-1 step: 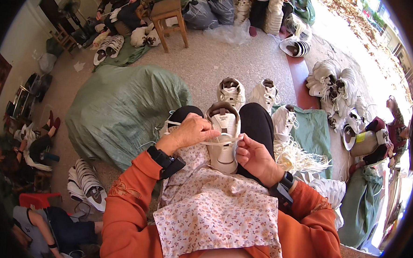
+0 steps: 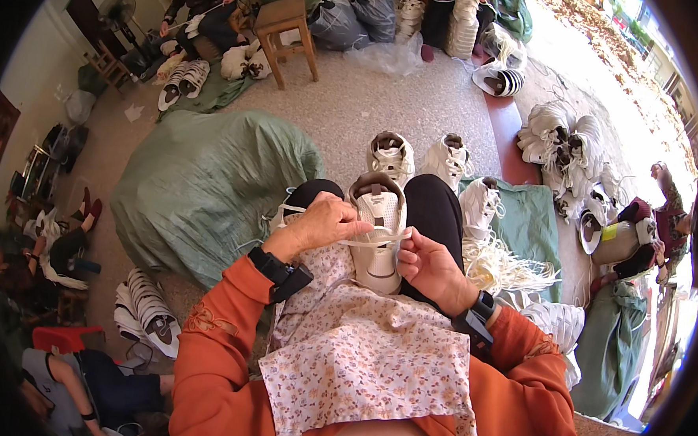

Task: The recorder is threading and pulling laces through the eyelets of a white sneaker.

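Between my knees sits a white sneaker [image 2: 376,268], its brown-lined opening facing away from me and its toe toward my apron. A pale shoelace [image 2: 375,239] stretches across the front of its lacing area. My left hand [image 2: 321,226] is closed on the lace at the left side of the shoe. On the right, my right hand [image 2: 433,266] pinches the lace between thumb and forefinger. Just past my knees, a laced sneaker [image 2: 392,157] and another white sneaker [image 2: 449,158] stand on the floor. A third sneaker [image 2: 481,201] is beside my right knee.
A bundle of loose laces [image 2: 512,266] lies on green cloth [image 2: 534,220] at right. A big green sack [image 2: 208,187] bulges at left. Stacked shoe uppers [image 2: 147,310], a wooden stool [image 2: 282,21] and several people with shoes surround me.
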`<state>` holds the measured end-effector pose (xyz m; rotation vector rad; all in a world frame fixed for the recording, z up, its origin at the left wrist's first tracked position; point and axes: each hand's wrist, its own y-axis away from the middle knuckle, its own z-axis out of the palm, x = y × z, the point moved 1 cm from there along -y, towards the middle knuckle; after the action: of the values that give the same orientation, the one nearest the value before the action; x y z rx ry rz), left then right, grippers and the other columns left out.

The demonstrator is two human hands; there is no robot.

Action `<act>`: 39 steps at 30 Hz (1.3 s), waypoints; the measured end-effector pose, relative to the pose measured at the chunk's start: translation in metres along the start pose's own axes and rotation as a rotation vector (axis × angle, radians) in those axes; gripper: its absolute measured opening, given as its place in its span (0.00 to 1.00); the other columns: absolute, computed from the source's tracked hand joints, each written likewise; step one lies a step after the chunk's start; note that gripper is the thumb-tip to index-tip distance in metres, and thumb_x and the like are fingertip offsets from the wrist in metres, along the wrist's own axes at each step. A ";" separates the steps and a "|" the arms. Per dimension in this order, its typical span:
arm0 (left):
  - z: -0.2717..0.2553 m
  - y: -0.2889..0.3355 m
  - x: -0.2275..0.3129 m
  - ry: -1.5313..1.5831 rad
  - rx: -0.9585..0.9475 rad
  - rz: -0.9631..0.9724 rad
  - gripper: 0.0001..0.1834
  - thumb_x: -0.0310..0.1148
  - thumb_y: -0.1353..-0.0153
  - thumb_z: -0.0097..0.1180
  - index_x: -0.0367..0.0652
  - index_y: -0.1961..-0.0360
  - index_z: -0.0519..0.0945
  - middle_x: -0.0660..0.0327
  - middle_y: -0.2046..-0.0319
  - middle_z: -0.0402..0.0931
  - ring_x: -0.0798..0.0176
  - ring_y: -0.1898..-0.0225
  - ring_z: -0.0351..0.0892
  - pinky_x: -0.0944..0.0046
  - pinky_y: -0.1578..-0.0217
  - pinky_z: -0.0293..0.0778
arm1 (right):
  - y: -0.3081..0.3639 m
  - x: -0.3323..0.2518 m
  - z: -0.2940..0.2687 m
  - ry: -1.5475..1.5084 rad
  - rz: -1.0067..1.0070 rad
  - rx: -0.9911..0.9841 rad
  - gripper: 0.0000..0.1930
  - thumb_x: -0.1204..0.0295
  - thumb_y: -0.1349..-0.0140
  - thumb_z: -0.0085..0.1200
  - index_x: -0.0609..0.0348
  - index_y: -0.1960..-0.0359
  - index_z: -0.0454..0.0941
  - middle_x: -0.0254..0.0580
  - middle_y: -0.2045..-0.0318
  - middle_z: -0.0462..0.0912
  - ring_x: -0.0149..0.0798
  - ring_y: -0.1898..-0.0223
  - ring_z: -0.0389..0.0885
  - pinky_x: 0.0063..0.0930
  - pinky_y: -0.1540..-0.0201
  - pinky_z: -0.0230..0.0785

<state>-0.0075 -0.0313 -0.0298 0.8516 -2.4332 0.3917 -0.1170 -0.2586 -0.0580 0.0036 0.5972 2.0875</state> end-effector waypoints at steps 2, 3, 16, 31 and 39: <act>-0.003 -0.002 0.001 0.038 -0.070 -0.008 0.24 0.48 0.37 0.58 0.39 0.82 0.77 0.63 0.82 0.72 0.63 0.77 0.69 0.62 0.68 0.64 | -0.005 0.002 0.002 -0.001 0.021 0.029 0.08 0.65 0.27 0.43 0.51 0.64 0.70 0.27 0.74 0.70 0.26 0.75 0.67 0.19 0.77 0.60; -0.004 -0.001 0.001 0.236 -0.163 -0.158 0.23 0.46 0.37 0.59 0.40 0.82 0.77 0.67 0.82 0.70 0.68 0.78 0.66 0.65 0.71 0.62 | -0.007 0.003 0.002 0.000 0.045 0.058 0.10 0.63 0.27 0.42 0.51 0.66 0.69 0.27 0.75 0.69 0.26 0.76 0.67 0.20 0.77 0.60; -0.027 -0.002 -0.039 1.703 0.528 -0.421 0.06 0.33 0.37 0.60 0.46 0.71 0.79 0.69 0.78 0.72 0.73 0.73 0.69 0.69 0.59 0.70 | -0.021 0.016 -0.005 0.307 0.004 0.186 0.18 0.55 0.26 0.39 0.55 0.68 0.67 0.33 0.76 0.73 0.33 0.76 0.75 0.36 0.65 0.80; 0.019 0.078 0.042 1.946 -0.025 -0.640 0.22 0.44 0.29 0.47 0.40 0.43 0.68 0.67 0.67 0.71 0.74 0.74 0.66 0.75 0.80 0.64 | -0.014 -0.012 0.054 2.153 -0.910 0.147 0.07 0.70 0.42 0.57 0.60 0.68 0.75 0.43 0.67 0.75 0.45 0.68 0.81 0.39 0.67 0.73; -0.074 0.122 0.085 1.394 0.410 -0.166 0.17 0.42 0.29 0.48 0.37 0.64 0.75 0.67 0.79 0.62 0.73 0.85 0.64 0.72 0.87 0.63 | -0.028 -0.016 0.048 1.503 -0.516 0.042 0.05 0.74 0.38 0.54 0.63 0.66 0.74 0.32 0.80 0.73 0.22 0.80 0.71 0.21 0.78 0.66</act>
<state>-0.1137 0.0510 0.0679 0.5737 -0.9960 1.0098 -0.0747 -0.2385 -0.0234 -1.5996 1.2932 1.2485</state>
